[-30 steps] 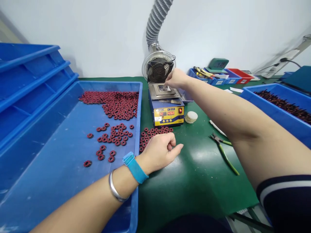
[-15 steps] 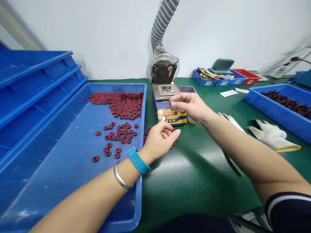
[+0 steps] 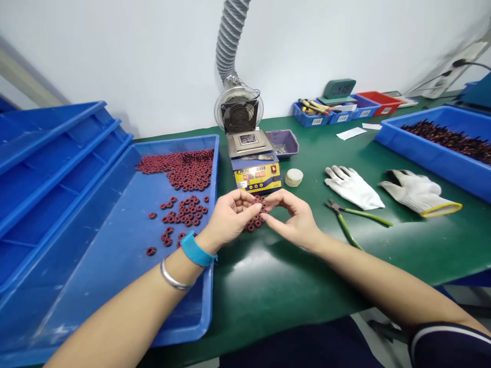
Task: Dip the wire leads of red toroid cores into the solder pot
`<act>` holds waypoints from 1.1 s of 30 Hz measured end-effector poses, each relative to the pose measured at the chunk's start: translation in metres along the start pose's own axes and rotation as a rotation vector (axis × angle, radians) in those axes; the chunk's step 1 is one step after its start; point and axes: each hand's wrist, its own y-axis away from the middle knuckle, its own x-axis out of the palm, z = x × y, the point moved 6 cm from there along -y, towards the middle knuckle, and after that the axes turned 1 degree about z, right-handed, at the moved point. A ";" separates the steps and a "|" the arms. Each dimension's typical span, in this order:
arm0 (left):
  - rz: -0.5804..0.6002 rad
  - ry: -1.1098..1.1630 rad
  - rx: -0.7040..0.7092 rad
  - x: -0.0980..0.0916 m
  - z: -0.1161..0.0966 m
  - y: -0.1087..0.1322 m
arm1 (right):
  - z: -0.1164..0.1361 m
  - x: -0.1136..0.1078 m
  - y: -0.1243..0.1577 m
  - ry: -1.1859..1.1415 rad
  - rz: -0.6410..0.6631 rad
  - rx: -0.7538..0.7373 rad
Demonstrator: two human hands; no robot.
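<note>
My left hand (image 3: pixel 235 214), with a blue band and a silver bangle at the wrist, is closed in a pinch. Its thumb and fingertips grip a small red-and-black wound ring core (image 3: pixel 261 200). From the other side, the thumb and fingertips of my right hand (image 3: pixel 293 219) close on the same core, which the fingers partly hide. Just below the fingertips, a small pile of similar cores (image 3: pixel 253 224) lies on the green table. Close behind stands a solder pot (image 3: pixel 258 176) with a yellow front panel and lit red digits.
A blue tray (image 3: pixel 99 214) of many cores is at left, beside stacked trays (image 3: pixel 49 148). A fan (image 3: pixel 240 116) and duct (image 3: pixel 230 46) rise behind the pot. Rightward are a round white tin (image 3: pixel 293 177), green-handled cutters (image 3: pixel 347 217), gloves (image 3: pixel 353 186) and a blue bin (image 3: pixel 433 148).
My right hand has come down from in front of the solder pot to meet my left hand at the pile. Both hands now hold one core. The camera view has shifted.
</note>
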 end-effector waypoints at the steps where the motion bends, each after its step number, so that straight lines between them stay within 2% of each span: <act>1: -0.028 -0.069 0.025 -0.007 -0.009 0.000 | -0.007 -0.004 0.003 0.026 -0.002 0.014; 4: -0.141 -0.329 0.102 -0.038 -0.041 0.009 | -0.037 -0.016 0.014 0.188 0.012 0.065; 6: -0.268 -0.501 0.117 -0.071 -0.058 0.022 | -0.059 -0.019 0.019 0.278 0.062 0.122; 8: -0.397 -0.666 0.059 -0.112 -0.062 0.041 | -0.076 -0.017 0.023 0.321 0.128 0.170; 10: -0.477 -0.818 -0.004 -0.156 -0.053 0.063 | -0.084 -0.010 0.022 0.345 0.186 0.181; 13: -0.432 -1.018 -0.100 -0.211 -0.021 0.091 | -0.085 0.000 0.017 0.366 0.226 0.194; 14: -0.408 -1.021 -0.102 -0.224 -0.009 0.099 | -0.086 0.002 0.015 0.372 0.227 0.211; 15: -0.352 -1.008 -0.172 -0.233 0.006 0.105 | -0.086 0.004 0.013 0.377 0.223 0.230; 18: -0.262 -0.921 -0.342 -0.245 0.039 0.114 | -0.087 0.006 0.010 0.394 0.202 0.274; 21: -0.204 -0.818 -0.428 -0.240 0.048 0.109 | -0.087 0.007 0.009 0.404 0.181 0.282; 23: -0.220 -0.830 -0.424 -0.235 0.037 0.099 | -0.087 0.005 0.009 0.357 0.142 0.292; 25: -0.373 -0.971 -0.348 -0.227 0.010 0.088 | -0.087 0.001 0.009 0.202 0.070 0.343; 26: -0.486 -1.063 -0.280 -0.217 -0.008 0.084 | -0.087 -0.001 0.009 0.075 0.033 0.390; 27: -0.570 -1.125 -0.220 -0.202 -0.023 0.080 | -0.086 -0.001 0.010 -0.077 0.008 0.445; 29: -0.525 -0.973 -0.109 -0.154 -0.037 0.067 | -0.081 0.003 0.013 -0.393 0.014 0.543; 31: -0.202 -0.761 -0.011 -0.088 -0.035 0.048 | -0.069 0.009 0.015 -0.631 0.079 0.598; 33: 0.089 -0.676 0.025 -0.027 -0.025 0.032 | -0.056 0.013 0.018 -0.761 0.160 0.616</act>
